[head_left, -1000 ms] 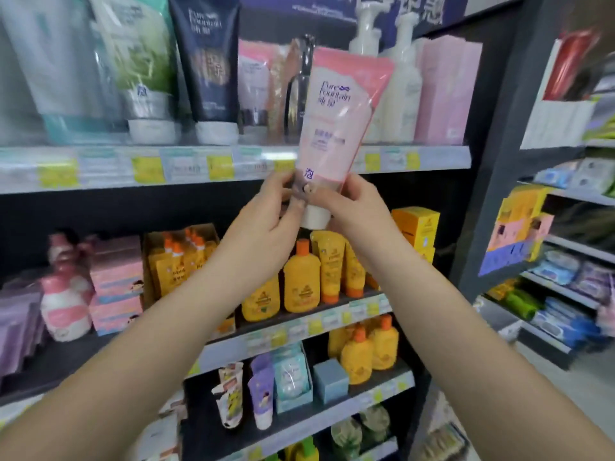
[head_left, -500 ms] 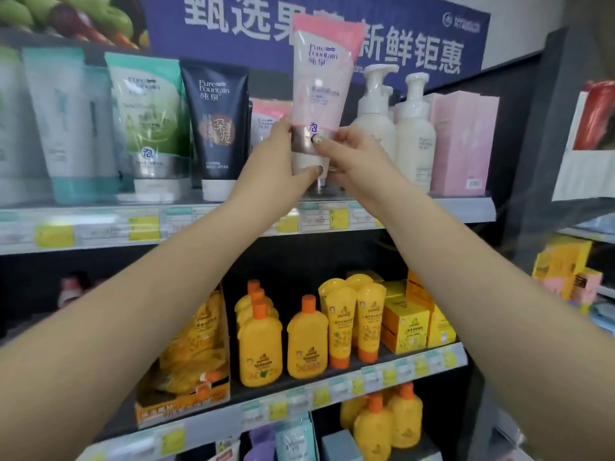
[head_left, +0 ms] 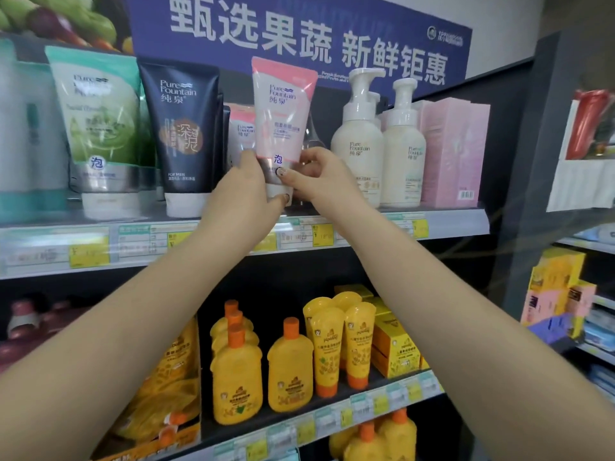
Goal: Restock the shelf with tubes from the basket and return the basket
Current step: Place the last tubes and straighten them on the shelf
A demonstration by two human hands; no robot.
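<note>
A dark grey metal store shelf [head_left: 442, 224] with a pale front rail of yellow and white price tags runs across the upper part of the view, beneath a long blue banner [head_left: 299, 31] printed with large white Chinese characters. Two bare forearms reach up from the lower corners to the middle of this shelf. Both hands hold a pink and white plastic squeeze tube [head_left: 283, 118], which stands upright on its white cap, at or just above the shelf surface; contact cannot be told. The left hand [head_left: 246, 191] curls its fingers round the tube's lower left side, with the thumb against the cap. The right hand [head_left: 319, 181] pinches the lower right side between thumb and fingers. The tube sits in a narrow gap: just to its left stands a dark navy plastic tube [head_left: 183, 134], with a smaller pink tube [head_left: 240, 128] partly hidden behind, and further left a green and white tube [head_left: 100, 121]. Just to its right stand two cream pump bottles [head_left: 359, 141], then pale pink cartons [head_left: 456, 151] at the shelf's right end, where a dark upright post closes the bay. Below, a second shelf holds yellow bottles with orange caps [head_left: 289, 367] and yellow tubes [head_left: 327, 347]. Another shelving bay opens to the far right.
</note>
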